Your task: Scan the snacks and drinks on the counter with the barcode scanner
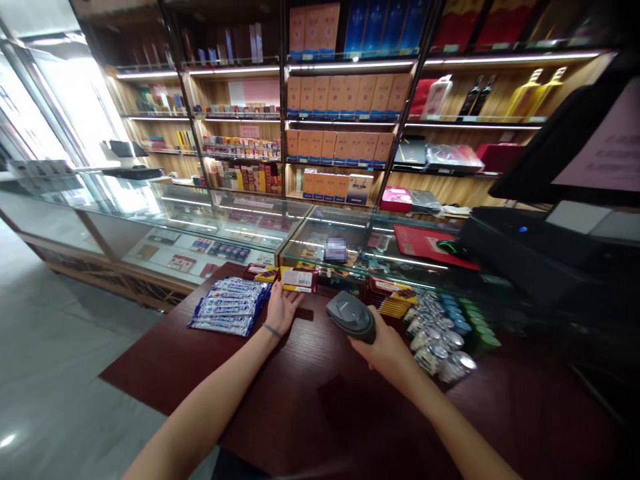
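Left hand is spreading its fingers right by a barcoded pack, right hand's gripping the scanner, so that one's looking unfinished, can't tell about the blue packs left of it all.

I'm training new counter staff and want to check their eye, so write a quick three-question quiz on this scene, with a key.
1. What does the right grip hold?
A) a bottle
B) a scanner
C) a phone

2. True or false: in the picture, the blue-and-silver packs lie left of the red mat.

3. Fill in: the packet at the left grip shows a printed ____.

Key
1: B
2: True
3: barcode
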### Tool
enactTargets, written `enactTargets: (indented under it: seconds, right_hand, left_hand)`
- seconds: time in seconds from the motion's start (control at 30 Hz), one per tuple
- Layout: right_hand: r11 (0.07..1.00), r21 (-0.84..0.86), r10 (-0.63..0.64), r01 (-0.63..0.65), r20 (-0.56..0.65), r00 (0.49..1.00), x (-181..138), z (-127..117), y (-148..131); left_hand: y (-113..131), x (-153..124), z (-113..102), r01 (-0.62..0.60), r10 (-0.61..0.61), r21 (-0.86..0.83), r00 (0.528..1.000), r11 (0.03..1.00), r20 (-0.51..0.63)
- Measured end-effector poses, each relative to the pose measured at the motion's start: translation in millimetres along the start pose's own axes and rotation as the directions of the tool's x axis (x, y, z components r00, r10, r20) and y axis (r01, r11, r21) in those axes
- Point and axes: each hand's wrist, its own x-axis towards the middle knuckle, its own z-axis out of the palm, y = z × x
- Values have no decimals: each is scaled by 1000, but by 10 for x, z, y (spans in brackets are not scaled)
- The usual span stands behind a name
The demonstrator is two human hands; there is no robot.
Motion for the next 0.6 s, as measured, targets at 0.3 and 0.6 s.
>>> enactTargets:
  seconds: [0.3,0.6]
  right_hand:
    - [973,196,-88,121,-168,982,-1,-465,-81]
    - [905,389,-9,172,-386,922,-138,-1109,-67]
  left_hand:
    - [47,104,59,0,-3,98,999,995,33]
    - [127,80,786,-88,42,173,966,981,255]
